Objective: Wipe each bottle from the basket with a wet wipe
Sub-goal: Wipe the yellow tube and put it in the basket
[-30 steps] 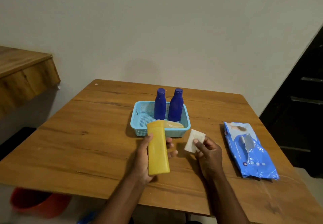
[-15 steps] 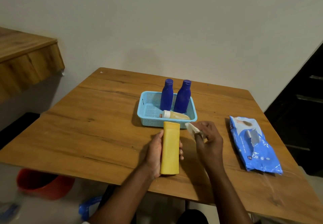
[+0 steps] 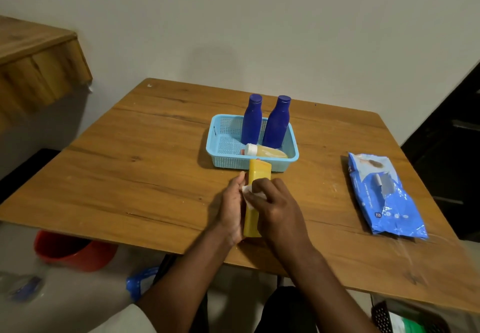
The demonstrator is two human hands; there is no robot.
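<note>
Closest in, the left hand (image 3: 232, 209) cradles the yellow bottle (image 3: 255, 197) from its left side, fingers wrapped round the body so it lies pointing away over the counter (image 3: 145, 176), cap end toward the basket. Right on top of it, the right hand (image 3: 272, 202) pinches a white wet wipe (image 3: 248, 194) under curled fingers and presses it against the bottle's upper face, about midway along. This looks like the wiping step for the first bottle, and it looks barely begun. To do it well, I'd say run the wipe in long strokes from cap to base, keep the pressure even, and have the left hand roll the bottle so the hidden underside and the side under the palm get covered too; the smooth plastic may turn slippery once wet, so the hold needs to be firm. Just beyond the bottle's far end sits the light blue basket (image 3: 220, 150), and inside it a small pale yellow bottle with a white cap (image 3: 265, 151) lies on its side against the near wall. Behind that, two dark blue bottles stand upright, one on the left (image 3: 252, 120) and one on the right (image 3: 277, 122), close together, all seemingly waiting their turn. Well off to the right lies the blue wet wipe pack (image 3: 381, 197), flat on the counter.
</note>
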